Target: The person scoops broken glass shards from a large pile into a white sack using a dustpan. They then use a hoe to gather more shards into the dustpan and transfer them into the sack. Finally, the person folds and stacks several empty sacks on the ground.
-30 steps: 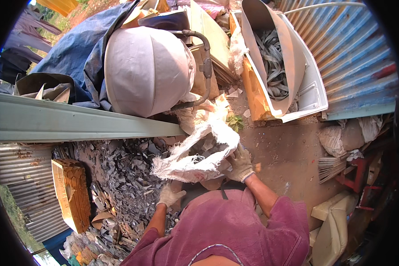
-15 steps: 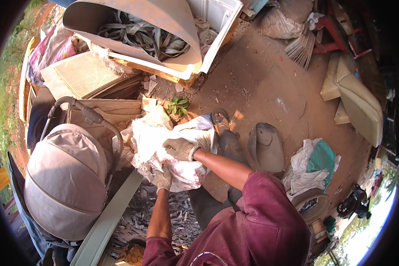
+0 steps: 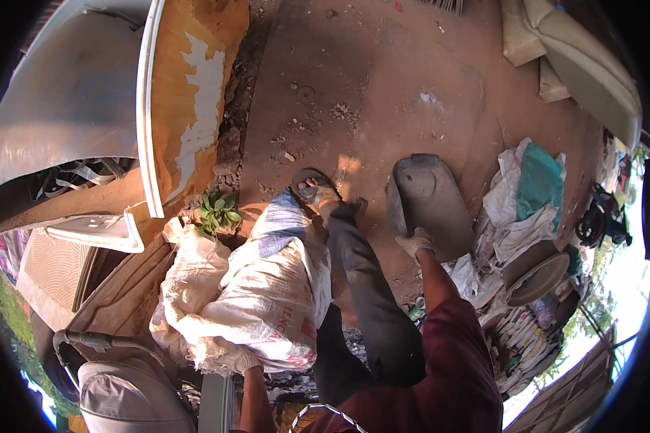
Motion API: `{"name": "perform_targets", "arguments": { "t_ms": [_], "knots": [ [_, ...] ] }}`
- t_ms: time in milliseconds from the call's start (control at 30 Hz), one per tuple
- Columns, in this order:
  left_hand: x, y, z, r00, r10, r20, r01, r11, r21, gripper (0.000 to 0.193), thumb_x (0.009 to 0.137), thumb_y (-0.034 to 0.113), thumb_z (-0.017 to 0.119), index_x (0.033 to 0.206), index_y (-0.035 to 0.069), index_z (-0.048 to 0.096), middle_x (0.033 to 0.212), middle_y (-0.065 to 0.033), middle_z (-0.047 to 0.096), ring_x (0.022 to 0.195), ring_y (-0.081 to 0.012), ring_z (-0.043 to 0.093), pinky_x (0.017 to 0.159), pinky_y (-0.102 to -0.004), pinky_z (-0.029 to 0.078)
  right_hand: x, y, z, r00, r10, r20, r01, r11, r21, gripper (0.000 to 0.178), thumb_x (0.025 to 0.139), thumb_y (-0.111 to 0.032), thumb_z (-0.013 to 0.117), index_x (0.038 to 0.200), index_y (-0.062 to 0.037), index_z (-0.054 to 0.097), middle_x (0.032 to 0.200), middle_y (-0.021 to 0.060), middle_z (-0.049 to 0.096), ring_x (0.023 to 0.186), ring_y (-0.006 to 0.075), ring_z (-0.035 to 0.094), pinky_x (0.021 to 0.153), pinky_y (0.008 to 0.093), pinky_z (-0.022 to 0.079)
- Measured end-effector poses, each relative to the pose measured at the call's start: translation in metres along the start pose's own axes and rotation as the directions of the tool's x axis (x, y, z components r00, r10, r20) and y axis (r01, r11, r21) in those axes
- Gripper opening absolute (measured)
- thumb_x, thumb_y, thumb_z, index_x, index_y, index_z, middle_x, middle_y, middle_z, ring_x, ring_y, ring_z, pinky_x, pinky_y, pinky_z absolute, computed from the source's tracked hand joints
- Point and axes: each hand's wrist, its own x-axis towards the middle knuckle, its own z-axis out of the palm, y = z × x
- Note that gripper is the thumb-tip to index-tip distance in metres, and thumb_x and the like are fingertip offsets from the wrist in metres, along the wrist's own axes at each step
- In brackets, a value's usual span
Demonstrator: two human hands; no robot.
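A white woven sack [image 3: 260,307], bulging and crumpled, lies in front of me against my leg. My left hand [image 3: 237,359], in a pale work glove, is closed on the sack's near edge. To the right, my gloved right hand [image 3: 416,242] reaches down to a shallow grey plastic scoop [image 3: 437,206] on the ground. Its fingers are curled at the scoop's near left rim. Nothing shows inside the scoop. What the sack contains is hidden.
My sandalled foot [image 3: 315,189] stands beyond the sack. A large yellow and white panel [image 3: 198,94] and a grey curved shell [image 3: 72,94] stand at left. A stroller canopy [image 3: 126,397] is near left. White and green sacks [image 3: 538,184] lie right, with cushions [image 3: 578,61] behind.
My right hand has left the sack and moved right to the grey scoop. My left hand remains on the sack. The view has turned and shifted.
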Motion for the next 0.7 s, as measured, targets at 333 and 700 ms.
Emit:
{"name": "perform_targets", "arguments": {
  "t_ms": [333,700],
  "knots": [
    [-0.011,0.033,0.022,0.985,0.168,-0.029,-0.159,0.965,0.21,0.064,0.102,0.051,0.046,0.146,0.005,0.046,0.151,-0.0256,0.04,0.139,-0.0389,0.039,0.115,-0.0523,0.031,-0.024,0.069,-0.028,0.996,0.075,0.057,-0.081,0.989,0.124,0.031,0.087,-0.027,0.065,0.115,-0.0158,0.072,0.12,0.0118,0.071,0.117,0.0305,0.067,0.094,0.0444,0.055],
    [-0.174,0.134,-0.021,0.453,0.813,0.367,-0.822,0.54,-0.181,0.071,0.089,0.05,0.06,0.14,0.001,0.05,0.143,-0.0257,0.049,0.128,-0.039,0.049,0.102,-0.0526,0.042,-0.326,0.306,0.076,0.95,0.245,0.193,-0.308,0.638,0.706,0.048,0.083,-0.042,0.062,0.119,-0.0121,0.073,0.122,0.0191,0.07,0.117,0.036,0.065,0.098,0.0457,0.052]
  ]
}}
